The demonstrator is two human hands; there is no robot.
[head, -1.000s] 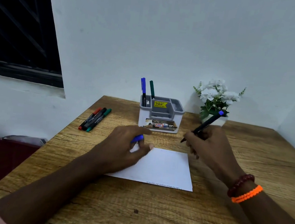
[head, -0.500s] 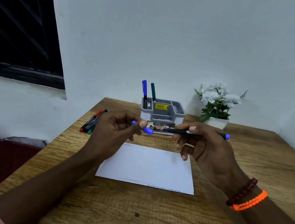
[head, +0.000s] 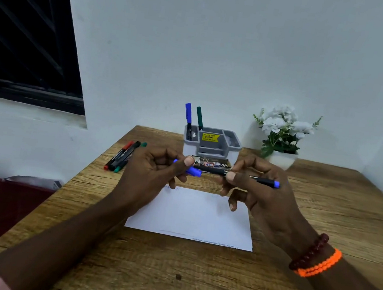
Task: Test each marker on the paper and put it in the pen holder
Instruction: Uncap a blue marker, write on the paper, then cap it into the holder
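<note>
Wooden table (head: 322, 209) fills the view from the person's head, set against a pale wall. Both hands are raised above a white sheet of paper (head: 196, 217) lying flat near the middle. The left hand (head: 150, 176) pinches a blue cap (head: 193, 171) between thumb and curled fingers. The right hand (head: 259, 189) grips a black marker with a blue end (head: 263, 181), held level and pointing left; its grip is closed round the barrel. The marker's tip now meets the mouth of the cap, where half a second ago a small gap lay between them, and a second ago the right hand held the marker slanted near the paper while the left hand rested on the sheet. Faint scribbles show at the paper's far left corner.

Behind the hands stands a grey and white pen holder (head: 212, 145), with a blue marker (head: 188, 118) and a green marker (head: 199, 118) upright in its left compartment. To the left on the table lie three markers (head: 124, 156) side by side, red, black and green. A pot of white flowers (head: 283, 134) sits right of the holder. Two bracelets (head: 314, 258), dark red and orange, circle the right wrist.
</note>
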